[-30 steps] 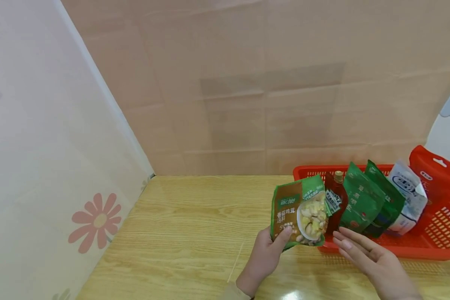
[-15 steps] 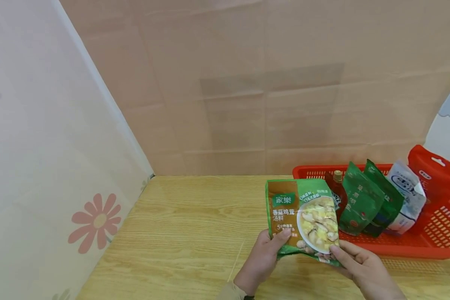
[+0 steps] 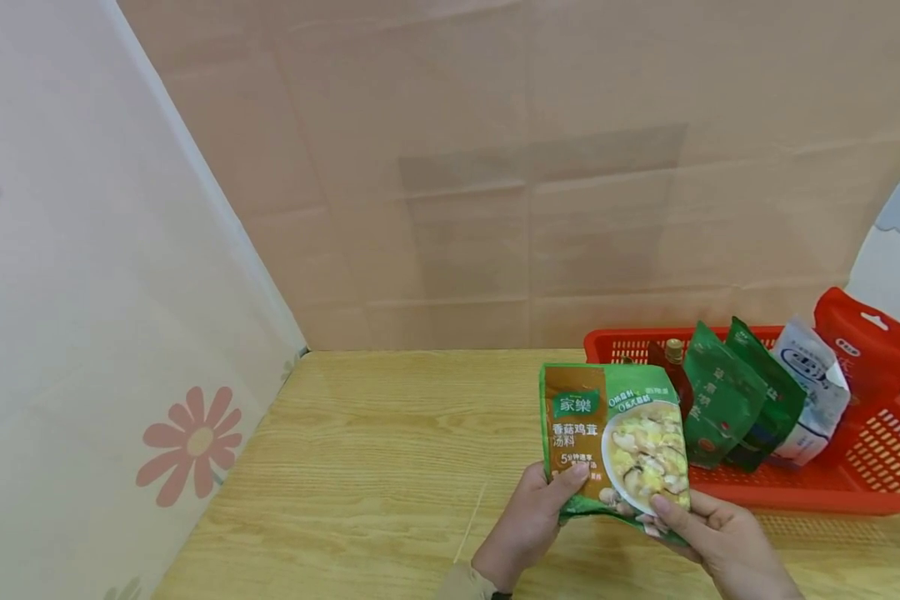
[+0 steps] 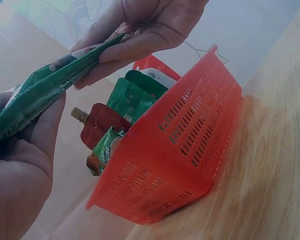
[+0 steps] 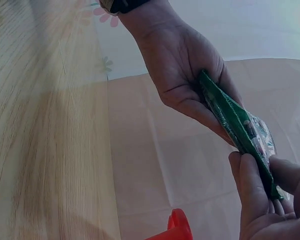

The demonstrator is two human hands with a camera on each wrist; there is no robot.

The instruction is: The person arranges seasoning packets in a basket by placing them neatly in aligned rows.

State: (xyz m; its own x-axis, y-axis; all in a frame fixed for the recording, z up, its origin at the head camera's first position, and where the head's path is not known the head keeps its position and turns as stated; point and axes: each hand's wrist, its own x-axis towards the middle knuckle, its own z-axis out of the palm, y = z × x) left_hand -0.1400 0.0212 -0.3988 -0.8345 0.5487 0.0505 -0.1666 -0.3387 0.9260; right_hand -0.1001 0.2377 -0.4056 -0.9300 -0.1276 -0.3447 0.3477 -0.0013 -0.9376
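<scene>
A green and brown soup-mix packet (image 3: 607, 425), printed with a bowl of soup, is held up in front of the red basket. At its lower left corner my left hand (image 3: 528, 517) grips it, thumb across the front. My right hand (image 3: 727, 537) pinches the lower right corner between thumb and fingers. Both wrist views show the packet edge-on: in the left one the packet (image 4: 45, 85) spans between the two hands, and in the right one the packet (image 5: 240, 132) does too, above the table.
The red plastic basket (image 3: 817, 500) stands on the wooden table (image 3: 360, 450) at the right. Inside are a dark red spouted pouch (image 4: 102, 125), green pouches (image 3: 723, 400), a white bag (image 3: 813, 387) and a red bag (image 3: 870, 354). Another small green packet (image 4: 107, 147) leans at the basket's near end.
My right hand has come from beside the basket to the packet and taken its lower right corner. The packet has turned to face me more squarely and shifted slightly right.
</scene>
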